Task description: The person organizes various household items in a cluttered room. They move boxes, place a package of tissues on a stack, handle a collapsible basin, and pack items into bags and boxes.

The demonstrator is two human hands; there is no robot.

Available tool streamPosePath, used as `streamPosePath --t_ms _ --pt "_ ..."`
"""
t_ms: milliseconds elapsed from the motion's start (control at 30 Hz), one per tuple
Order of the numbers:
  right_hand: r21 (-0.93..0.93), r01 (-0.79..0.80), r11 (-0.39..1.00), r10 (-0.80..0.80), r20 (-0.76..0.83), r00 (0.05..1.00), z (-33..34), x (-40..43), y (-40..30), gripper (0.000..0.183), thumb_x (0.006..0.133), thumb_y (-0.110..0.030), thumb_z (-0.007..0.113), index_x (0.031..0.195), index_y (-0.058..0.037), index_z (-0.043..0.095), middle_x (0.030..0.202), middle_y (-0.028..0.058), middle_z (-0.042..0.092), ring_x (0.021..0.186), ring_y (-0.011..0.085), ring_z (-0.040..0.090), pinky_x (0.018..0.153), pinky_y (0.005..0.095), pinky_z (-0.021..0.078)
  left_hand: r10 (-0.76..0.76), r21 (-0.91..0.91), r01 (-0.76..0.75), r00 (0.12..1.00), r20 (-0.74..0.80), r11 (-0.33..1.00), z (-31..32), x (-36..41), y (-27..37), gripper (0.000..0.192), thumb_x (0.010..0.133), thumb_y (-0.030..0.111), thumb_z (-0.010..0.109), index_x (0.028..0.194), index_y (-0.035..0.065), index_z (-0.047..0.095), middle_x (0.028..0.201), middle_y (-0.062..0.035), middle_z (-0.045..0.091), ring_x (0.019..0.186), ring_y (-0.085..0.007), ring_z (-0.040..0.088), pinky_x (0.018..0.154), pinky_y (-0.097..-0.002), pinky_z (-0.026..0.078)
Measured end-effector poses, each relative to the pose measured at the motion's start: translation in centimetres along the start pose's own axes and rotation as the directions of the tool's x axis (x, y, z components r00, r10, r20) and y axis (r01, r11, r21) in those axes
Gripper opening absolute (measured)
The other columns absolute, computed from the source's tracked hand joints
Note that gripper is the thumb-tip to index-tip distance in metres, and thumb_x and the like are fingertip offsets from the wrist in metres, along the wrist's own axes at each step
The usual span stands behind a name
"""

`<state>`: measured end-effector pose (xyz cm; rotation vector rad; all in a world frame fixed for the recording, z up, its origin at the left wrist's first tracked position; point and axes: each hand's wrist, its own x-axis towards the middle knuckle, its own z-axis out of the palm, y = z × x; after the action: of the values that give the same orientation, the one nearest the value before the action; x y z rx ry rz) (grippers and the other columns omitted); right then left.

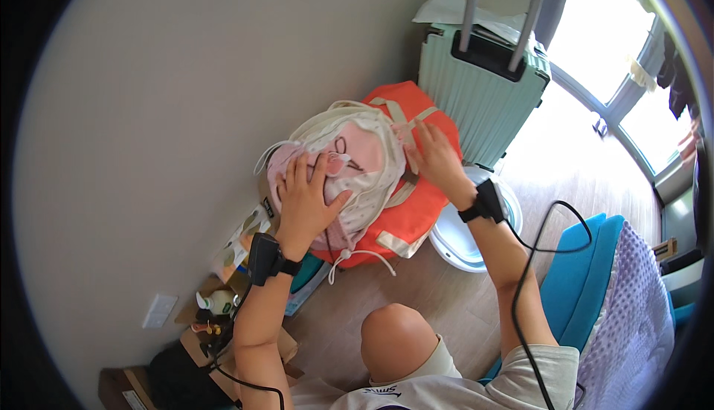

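A pink and white fabric bundle with drawcords (362, 137) lies on top of an orange bag with cream straps (424, 198), against the wall. My left hand (307, 195) rests spread on the pink fabric, fingers apart, pressing its lower left part. At the bundle's right edge, my right hand (435, 156) has its fingertips near a small pink piece and a cream strap; whether it pinches them cannot be told. A white cord with a toggle (346, 254) hangs from the bundle's lower end. Both wrists wear black strapped devices with cables.
A mint green suitcase (474, 92) with raised handle stands behind. Right of the bag is a white basin (463, 245) on the wood floor. Boxes and a pump bottle (217, 302) line the wall at left. A teal cushioned seat (580, 276) with a lilac blanket (630, 309) is at right.
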<state>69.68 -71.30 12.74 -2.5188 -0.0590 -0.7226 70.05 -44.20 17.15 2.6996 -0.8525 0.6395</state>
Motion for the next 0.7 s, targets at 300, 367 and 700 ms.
streamPosePath --t_ms 300,367,700 --pt "0.719 -0.515 0.466 0.353 0.382 0.854 7.4 2.4 0.6 0.048 0.089 -0.036 0.056 0.122 -0.0018 0.051 0.112 0.0161 0.060 0.104 0.0227 0.056 0.089 0.0331 0.0425 0.013 -0.052 -0.017 0.997 -0.071 0.999 1.9 1.3 -0.6 0.047 0.074 0.039 0.069 0.108 0.0091 0.059 0.108 -0.0063 0.055 0.107 -0.0289 0.045 0.090 -0.0479 0.034" --pt "0.757 -0.592 0.278 0.435 0.450 0.780 8.1 2.8 -0.4 0.043 0.087 -0.032 0.061 0.118 -0.0028 0.056 0.106 0.0122 0.062 0.097 0.0189 0.058 0.083 0.0313 0.0447 -0.047 -0.095 0.042 0.998 -0.049 0.995 1.8 1.3 -0.6 0.042 0.075 0.034 0.068 0.106 0.0084 0.059 0.107 -0.0071 0.056 0.105 -0.0291 0.046 0.090 -0.0445 0.036" --pt "0.811 -0.135 0.570 0.271 -0.031 0.962 3.6 4.6 -7.5 0.021 0.082 -0.015 0.068 0.100 -0.0031 0.066 0.086 0.0010 0.064 0.079 0.0085 0.057 0.070 0.0251 0.0470 -0.028 -0.177 -0.030 0.948 -0.316 0.984 0.1 -2.8 -3.8 0.039 0.076 0.020 0.068 0.109 0.0046 0.055 0.109 -0.0118 0.054 0.102 -0.0303 0.046 0.092 -0.0405 0.036"
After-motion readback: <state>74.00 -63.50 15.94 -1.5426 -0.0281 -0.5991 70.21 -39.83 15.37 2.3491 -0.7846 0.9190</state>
